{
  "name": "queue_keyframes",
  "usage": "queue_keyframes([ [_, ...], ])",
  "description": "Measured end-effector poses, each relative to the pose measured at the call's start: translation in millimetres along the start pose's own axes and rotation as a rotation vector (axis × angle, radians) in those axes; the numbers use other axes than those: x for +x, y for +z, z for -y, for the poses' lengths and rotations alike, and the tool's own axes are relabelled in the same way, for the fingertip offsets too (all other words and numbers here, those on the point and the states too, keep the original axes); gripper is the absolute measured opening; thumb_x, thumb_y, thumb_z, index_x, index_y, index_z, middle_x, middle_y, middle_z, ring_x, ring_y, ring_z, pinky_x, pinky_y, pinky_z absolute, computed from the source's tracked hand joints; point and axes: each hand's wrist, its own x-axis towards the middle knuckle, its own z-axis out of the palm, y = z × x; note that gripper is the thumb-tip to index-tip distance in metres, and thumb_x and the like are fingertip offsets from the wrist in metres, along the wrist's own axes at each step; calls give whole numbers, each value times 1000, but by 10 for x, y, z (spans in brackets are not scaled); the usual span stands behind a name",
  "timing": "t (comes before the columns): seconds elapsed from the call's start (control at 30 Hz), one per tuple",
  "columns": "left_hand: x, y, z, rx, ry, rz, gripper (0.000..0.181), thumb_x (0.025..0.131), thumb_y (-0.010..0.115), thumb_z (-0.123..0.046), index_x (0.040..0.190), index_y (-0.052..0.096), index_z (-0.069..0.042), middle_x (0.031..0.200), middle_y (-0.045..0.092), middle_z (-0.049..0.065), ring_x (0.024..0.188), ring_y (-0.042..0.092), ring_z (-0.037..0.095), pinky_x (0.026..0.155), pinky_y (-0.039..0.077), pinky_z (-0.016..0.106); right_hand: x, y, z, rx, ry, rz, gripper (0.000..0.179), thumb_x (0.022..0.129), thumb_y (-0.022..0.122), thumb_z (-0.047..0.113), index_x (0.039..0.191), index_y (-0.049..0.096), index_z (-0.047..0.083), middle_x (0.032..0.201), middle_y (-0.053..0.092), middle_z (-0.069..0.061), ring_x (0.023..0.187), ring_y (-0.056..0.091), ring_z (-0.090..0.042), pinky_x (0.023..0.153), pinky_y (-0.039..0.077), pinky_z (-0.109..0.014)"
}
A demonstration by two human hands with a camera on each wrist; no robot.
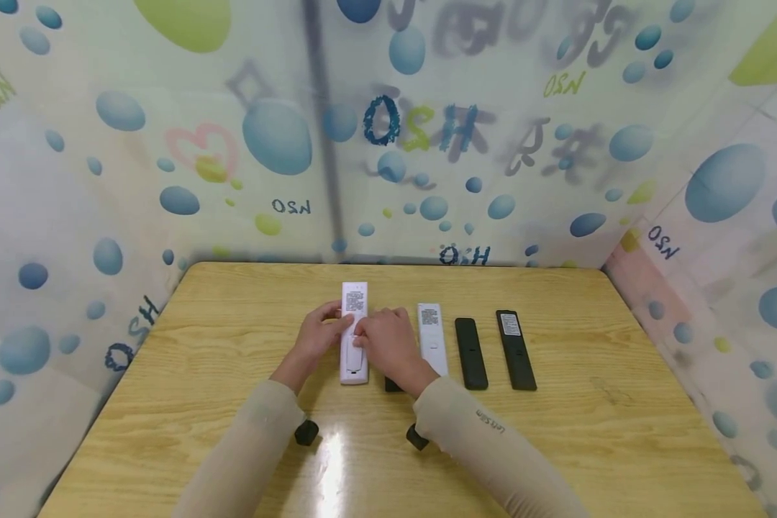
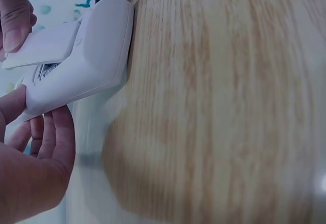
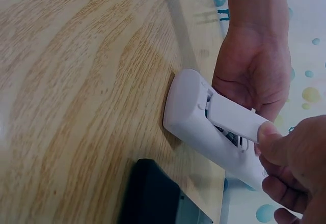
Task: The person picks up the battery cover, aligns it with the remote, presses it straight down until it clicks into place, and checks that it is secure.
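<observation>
A white remote control lies back side up on the table, a printed label near its far end. My left hand grips it, thumb on one side and fingers along the other. My right hand pinches the battery cover by its raised end, between thumb and fingers. Tilted up, the cover still meets the remote at its near end. Beneath it, part of the battery compartment shows in the right wrist view; its contents are mostly hidden.
To the right lie another white remote and two black remotes, one plain and one labelled. A further black remote is partly covered by my right wrist in the head view. A patterned curtain stands behind the wooden table.
</observation>
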Motion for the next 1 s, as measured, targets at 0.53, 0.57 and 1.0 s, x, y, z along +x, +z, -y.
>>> queue_keyframes([
  [0.53,-64,13,-63,-14,14,4,45,95,64,-17,138,54,-7,118,50,11,86,53,10,70,51,19,-3,-94,27,22,-54,13,18,89,66,43,95,74,28,91,72,15,84,57,-12,95,39,-38],
  [0.57,-39,17,-28,-13,16,-4,45,95,65,-19,137,55,-8,118,51,10,88,53,10,70,51,18,-4,-92,28,24,-51,17,18,89,67,43,95,74,28,91,72,14,83,56,-12,95,39,-38],
  [1.0,-20,11,-14,15,13,-13,47,95,64,-22,139,53,-10,120,50,9,99,51,16,73,52,18,-6,2,0,-63,-55,-18,19,89,65,46,95,74,31,90,71,15,84,58,-12,91,41,-37],
])
